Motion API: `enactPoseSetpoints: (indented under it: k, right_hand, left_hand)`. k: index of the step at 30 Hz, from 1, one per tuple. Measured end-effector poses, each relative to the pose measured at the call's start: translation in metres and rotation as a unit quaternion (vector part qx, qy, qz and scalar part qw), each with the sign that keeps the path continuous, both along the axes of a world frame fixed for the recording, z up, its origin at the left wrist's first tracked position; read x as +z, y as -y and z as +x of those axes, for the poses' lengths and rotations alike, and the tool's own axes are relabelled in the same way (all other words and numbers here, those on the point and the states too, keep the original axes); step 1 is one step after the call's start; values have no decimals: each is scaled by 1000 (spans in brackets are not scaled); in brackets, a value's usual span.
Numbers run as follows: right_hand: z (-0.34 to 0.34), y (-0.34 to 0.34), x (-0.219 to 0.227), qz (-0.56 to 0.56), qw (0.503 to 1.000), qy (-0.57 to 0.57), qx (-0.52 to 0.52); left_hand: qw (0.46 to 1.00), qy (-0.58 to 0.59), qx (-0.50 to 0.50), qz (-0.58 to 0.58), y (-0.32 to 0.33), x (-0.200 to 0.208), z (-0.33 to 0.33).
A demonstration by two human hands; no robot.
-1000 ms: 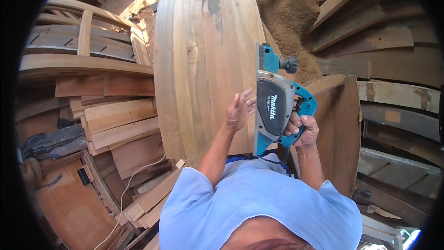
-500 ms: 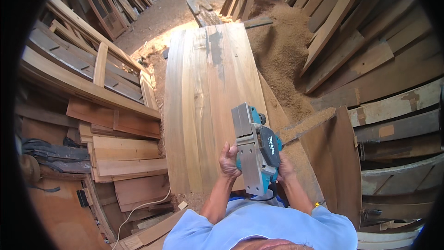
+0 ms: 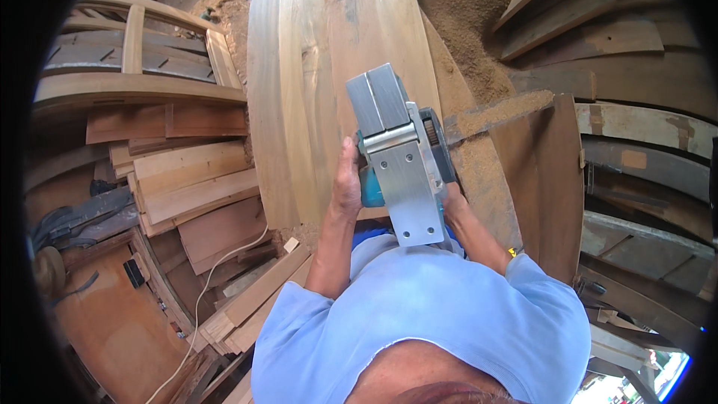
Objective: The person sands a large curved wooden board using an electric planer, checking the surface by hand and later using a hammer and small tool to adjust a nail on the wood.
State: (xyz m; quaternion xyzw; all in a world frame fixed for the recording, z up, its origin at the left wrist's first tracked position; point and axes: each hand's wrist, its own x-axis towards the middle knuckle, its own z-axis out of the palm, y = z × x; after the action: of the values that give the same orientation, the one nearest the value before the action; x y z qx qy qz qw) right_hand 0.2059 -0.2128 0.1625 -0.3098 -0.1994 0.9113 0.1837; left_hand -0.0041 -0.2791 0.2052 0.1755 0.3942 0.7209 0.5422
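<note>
Rolling further over since half a second ago, the electric hand planer [image 3: 407, 198] is now turning its flat metal sole up toward the camera. Beyond the grip, a broad panel of joined boards [image 3: 292, 105] is stretching away, its left long edge running clear of the left hand [image 3: 346, 183] and its bare surface leaving open room ahead. Ahead and to the right, a sawdust heap [image 3: 479, 37] is lying past the panel's right edge. Stacked planks [image 3: 198, 179] are crowding the space well left. Between the hands, the planer's rear edge is sitting close before the blue shirt [image 3: 441, 284]. Both hands are grasping the planer from its sides; the right hand's [image 3: 454, 206] fingers are mostly hiding behind the body.
</note>
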Motion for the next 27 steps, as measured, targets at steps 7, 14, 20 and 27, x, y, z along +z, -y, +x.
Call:
enactPoseSetpoints:
  k: [7, 14, 20, 27]
  right_hand:
    - [-9, 11, 4, -8, 999, -11, 39]
    - [-13, 10, 2, -10, 999, -9, 48]
    - [-15, 11, 2, -11, 999, -11, 52]
    - [-17, 9, 0, -9, 999, -12, 51]
  left_hand:
    - [992, -115, 6, -46, -6, 14, -8]
    - [985, -135, -18, -104, -14, 9, -12]
    - [985, -133, -12, -111, -13, 1, -11]
    - [990, -84, 2, -113, -13, -1, -9]
